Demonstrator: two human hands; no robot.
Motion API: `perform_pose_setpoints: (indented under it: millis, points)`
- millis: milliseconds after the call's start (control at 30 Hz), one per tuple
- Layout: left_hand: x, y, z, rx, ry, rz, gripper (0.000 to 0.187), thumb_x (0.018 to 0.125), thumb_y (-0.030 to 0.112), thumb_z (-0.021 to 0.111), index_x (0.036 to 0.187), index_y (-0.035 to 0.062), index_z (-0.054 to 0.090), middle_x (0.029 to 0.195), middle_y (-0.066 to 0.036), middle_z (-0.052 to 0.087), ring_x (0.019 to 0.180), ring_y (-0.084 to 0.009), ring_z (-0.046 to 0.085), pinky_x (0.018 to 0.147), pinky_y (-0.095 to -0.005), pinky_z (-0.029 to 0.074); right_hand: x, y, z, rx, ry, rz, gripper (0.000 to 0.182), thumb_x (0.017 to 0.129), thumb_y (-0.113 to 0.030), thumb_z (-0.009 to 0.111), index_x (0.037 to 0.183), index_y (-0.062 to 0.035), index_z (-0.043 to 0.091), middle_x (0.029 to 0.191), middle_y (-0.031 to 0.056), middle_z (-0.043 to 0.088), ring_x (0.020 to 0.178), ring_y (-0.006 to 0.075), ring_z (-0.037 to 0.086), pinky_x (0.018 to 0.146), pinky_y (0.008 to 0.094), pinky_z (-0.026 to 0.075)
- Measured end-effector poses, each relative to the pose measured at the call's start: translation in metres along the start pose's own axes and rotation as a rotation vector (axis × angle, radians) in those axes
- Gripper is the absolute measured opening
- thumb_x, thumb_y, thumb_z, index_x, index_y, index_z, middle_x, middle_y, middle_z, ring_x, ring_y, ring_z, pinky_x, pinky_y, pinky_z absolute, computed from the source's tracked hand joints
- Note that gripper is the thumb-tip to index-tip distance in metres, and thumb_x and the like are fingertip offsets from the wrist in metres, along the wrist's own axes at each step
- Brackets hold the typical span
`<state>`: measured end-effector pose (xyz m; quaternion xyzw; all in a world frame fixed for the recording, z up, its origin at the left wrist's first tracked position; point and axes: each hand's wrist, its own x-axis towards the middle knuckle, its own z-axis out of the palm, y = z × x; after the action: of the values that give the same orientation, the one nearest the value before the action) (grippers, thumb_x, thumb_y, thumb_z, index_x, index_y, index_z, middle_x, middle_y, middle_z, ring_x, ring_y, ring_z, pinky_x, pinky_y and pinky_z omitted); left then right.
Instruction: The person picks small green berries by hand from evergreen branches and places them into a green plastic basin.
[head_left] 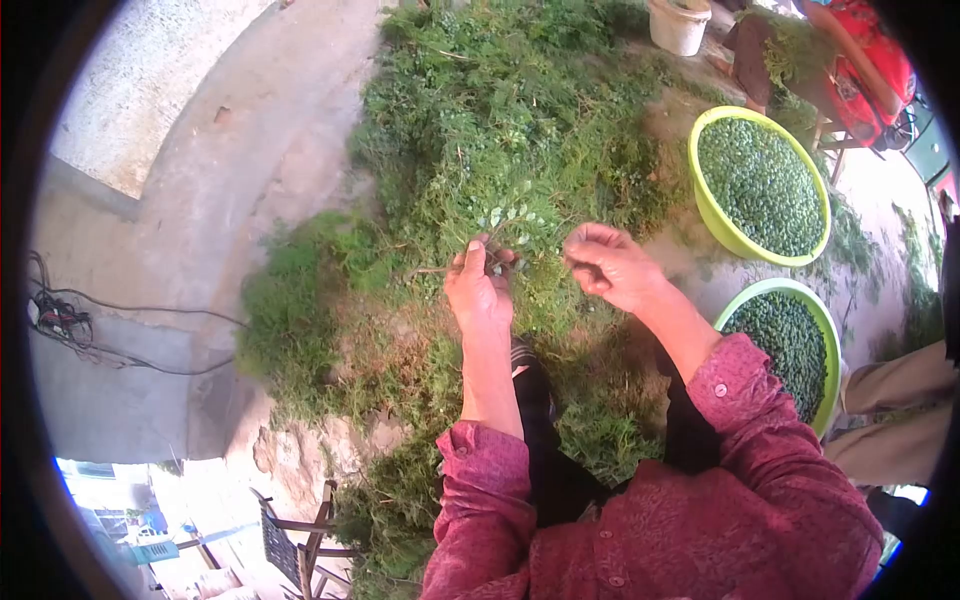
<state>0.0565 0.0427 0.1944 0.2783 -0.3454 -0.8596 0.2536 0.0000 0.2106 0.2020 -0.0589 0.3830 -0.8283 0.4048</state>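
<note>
My left hand (482, 285) is closed round the stem of a cut green plant sprig (508, 216), which looks like green chickpea. Small pale green pods show on the sprig just above my fingers, and its brown stem end sticks out to the left. To the right of it, my right hand (612, 268) is closed with thumb and fingers curled together, apart from the sprig. Whatever may be between those fingertips is too small to make out. Below and beyond both hands lies a large heap of the same leafy plants (480, 120).
A yellow tub (705, 200) full of green pods stands at the right, with a light green tub (828, 385) of pods nearer me. A white bucket (680, 30) is at the back. Black cables (150, 308) lie at left; a chair (300, 530) stands lower left. Another person's legs (895, 400) are at right.
</note>
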Motion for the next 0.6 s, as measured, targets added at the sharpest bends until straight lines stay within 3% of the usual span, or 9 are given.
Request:
perform_pose_setpoints:
  millis: [200, 267, 367, 467, 600]
  points:
    - [0.003, 0.000, -0.002, -0.019, 0.022, -0.011, 0.012, 0.084, 0.012, 0.052, 0.091, 0.0020, 0.055, 0.073, -0.005, 0.056, 0.059, -0.0213, 0.055, 0.063, -0.0357, 0.046, 0.002, 0.011, 0.010, -0.266, 0.049, -0.037, 0.015, 0.075, -0.014, 0.067, 0.079, -0.0050, 0.056, 0.063, -0.0010, 0.051, 0.049, 0.0054, 0.041, 0.040, 0.0193, 0.028]
    - [-0.002, -0.002, 0.002, 0.035, -0.029, -0.008, 0.014, 0.084, 0.014, 0.053, 0.092, 0.0022, 0.054, 0.072, -0.006, 0.057, 0.060, -0.0205, 0.056, 0.061, -0.0354, 0.046, 0.007, 0.013, 0.013, -0.611, 0.134, -0.176, 0.023, 0.072, -0.022, 0.070, 0.076, -0.0024, 0.058, 0.063, 0.0021, 0.054, 0.052, 0.0080, 0.046, 0.045, 0.0230, 0.035]
    - [-0.010, -0.007, 0.009, 0.052, -0.130, -0.016, 0.016, 0.084, 0.014, 0.053, 0.092, 0.0002, 0.055, 0.075, -0.008, 0.056, 0.065, -0.0204, 0.056, 0.059, -0.0326, 0.047, 0.018, 0.028, 0.007, -0.792, 0.186, -0.282, 0.031, 0.070, -0.028, 0.071, 0.072, 0.0009, 0.058, 0.060, 0.0050, 0.054, 0.055, 0.0096, 0.048, 0.049, 0.0260, 0.039]
    - [-0.010, -0.012, 0.008, 0.126, -0.143, 0.008, 0.016, 0.084, 0.014, 0.053, 0.093, 0.0001, 0.054, 0.075, -0.009, 0.057, 0.065, -0.0206, 0.056, 0.058, -0.0334, 0.047, 0.022, 0.028, 0.005, -1.039, 0.251, -0.257, 0.035, 0.070, -0.030, 0.069, 0.073, 0.0035, 0.059, 0.058, 0.0068, 0.053, 0.057, 0.0093, 0.049, 0.050, 0.0269, 0.039]
    - [-0.011, -0.009, 0.007, 0.108, -0.138, 0.008, 0.016, 0.084, 0.013, 0.054, 0.093, 0.0000, 0.054, 0.075, -0.009, 0.057, 0.065, -0.0210, 0.057, 0.056, -0.0334, 0.047, 0.021, 0.027, 0.008, -0.908, 0.247, -0.212, 0.030, 0.071, -0.025, 0.069, 0.075, 0.0031, 0.060, 0.058, 0.0045, 0.052, 0.057, 0.0085, 0.047, 0.049, 0.0267, 0.038]
